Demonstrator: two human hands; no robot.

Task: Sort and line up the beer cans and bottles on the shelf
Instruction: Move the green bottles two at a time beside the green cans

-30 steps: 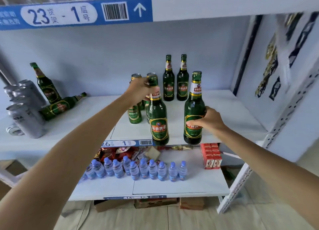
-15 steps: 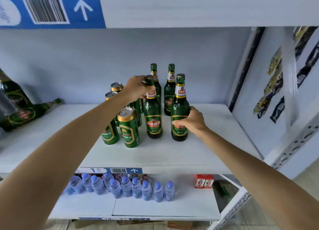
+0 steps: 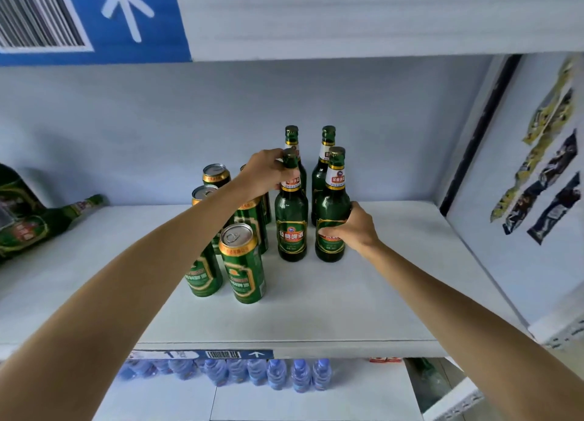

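Note:
Two green beer bottles stand side by side on the white shelf (image 3: 316, 310). My left hand (image 3: 268, 171) grips the neck of the left bottle (image 3: 291, 224). My right hand (image 3: 350, 228) wraps the body of the right bottle (image 3: 331, 199). Right behind them stand two more upright bottles (image 3: 325, 155), near the back wall. To the left of the bottles stand several green beer cans (image 3: 243, 262); my left forearm passes over them and hides part of the group. At the far left, one bottle (image 3: 41, 221) lies on its side.
The upper shelf's edge with a blue label (image 3: 94, 19) hangs close overhead. A white side panel (image 3: 521, 199) with stuck-on packets closes the right. On the lower shelf stand small blue water bottles (image 3: 275, 373).
Both held bottles have moved back from the front edge to just before the rear pair. The view has come closer and shifted right, so the left cans and bottles fall out of frame.

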